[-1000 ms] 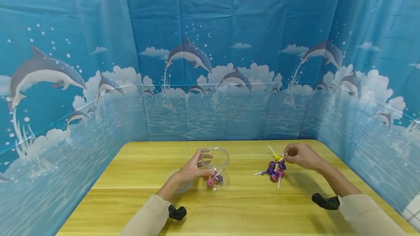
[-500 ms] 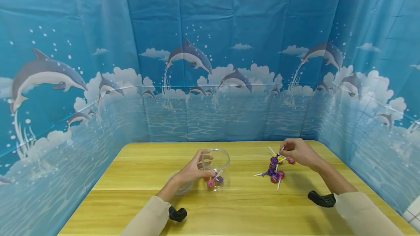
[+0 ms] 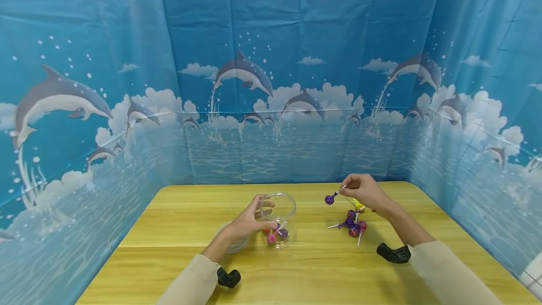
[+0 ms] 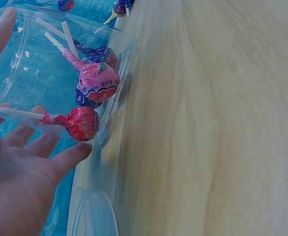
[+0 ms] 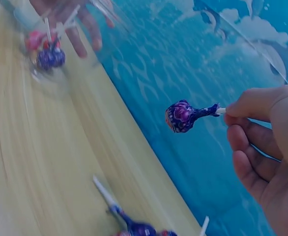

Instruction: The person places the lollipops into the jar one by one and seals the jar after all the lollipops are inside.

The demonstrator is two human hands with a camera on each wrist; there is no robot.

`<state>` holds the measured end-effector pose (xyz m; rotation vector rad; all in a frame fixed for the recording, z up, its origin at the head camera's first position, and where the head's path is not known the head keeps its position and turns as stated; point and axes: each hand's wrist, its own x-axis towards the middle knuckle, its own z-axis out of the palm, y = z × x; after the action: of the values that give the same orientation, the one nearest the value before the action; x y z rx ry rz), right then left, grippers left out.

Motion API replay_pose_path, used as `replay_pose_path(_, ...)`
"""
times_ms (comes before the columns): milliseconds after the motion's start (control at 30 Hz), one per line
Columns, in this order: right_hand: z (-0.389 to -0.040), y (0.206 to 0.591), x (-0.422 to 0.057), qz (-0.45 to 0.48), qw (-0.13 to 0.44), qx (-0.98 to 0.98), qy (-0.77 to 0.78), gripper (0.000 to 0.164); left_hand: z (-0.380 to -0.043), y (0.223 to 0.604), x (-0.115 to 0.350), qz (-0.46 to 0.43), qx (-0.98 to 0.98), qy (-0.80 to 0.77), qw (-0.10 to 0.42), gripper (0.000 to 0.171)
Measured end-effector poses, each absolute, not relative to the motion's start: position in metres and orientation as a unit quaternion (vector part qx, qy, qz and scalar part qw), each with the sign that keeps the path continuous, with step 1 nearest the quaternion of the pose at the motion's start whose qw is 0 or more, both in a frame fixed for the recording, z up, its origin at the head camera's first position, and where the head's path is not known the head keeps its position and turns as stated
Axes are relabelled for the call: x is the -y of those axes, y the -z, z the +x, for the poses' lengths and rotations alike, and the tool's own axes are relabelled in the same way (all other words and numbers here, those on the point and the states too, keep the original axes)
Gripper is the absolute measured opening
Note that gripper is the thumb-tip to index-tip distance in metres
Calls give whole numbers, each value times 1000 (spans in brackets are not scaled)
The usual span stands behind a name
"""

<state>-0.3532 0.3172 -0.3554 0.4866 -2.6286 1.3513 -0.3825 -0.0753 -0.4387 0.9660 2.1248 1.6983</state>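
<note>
My left hand holds a clear plastic jar upright on the table, thumb on the near side and fingers behind. Inside, in the left wrist view, lie a pink lollipop, a red lollipop and purple-blue ones partly hidden behind the pink. My right hand pinches the white stick of a purple-wrapped lollipop between thumb and forefinger. Its candy end points left, in the air between the jar and a pile of lollipops at the right.
Yellow-wrapped lollipop lies at the pile's back, partly behind my right hand. A clear round lid rests beside the jar, under my left forearm. The wooden table ends at a blue dolphin-print curtain.
My right hand has shifted from the pile, drawing a purple lollipop up and left out of it. The left hand and the jar have stayed in place.
</note>
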Motion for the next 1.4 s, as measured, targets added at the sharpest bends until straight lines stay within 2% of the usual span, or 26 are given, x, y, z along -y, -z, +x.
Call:
replay_pose_path(267, -361, 349, -281, 194, 81, 845, -493, 16, -384, 439, 76, 335, -728, -584, 130, 70)
replay_pose_path(633, -372, 342, -235, 231, 74, 816, -524, 14, -385, 437, 74, 333, -729, -585, 128, 74)
replay_pose_path(867, -379, 341, -204, 271, 45, 822, -499, 9, -385, 439, 74, 326, -730, -586, 131, 71)
replay_pose_path(1067, -381, 339, -186, 288, 39, 833, -471, 9, -387, 438, 74, 327, -730, -586, 130, 76)
replay_pose_path(1400, -391, 356, -179, 339, 38, 853, -396, 4, -384, 440, 74, 335, -729, -583, 127, 76)
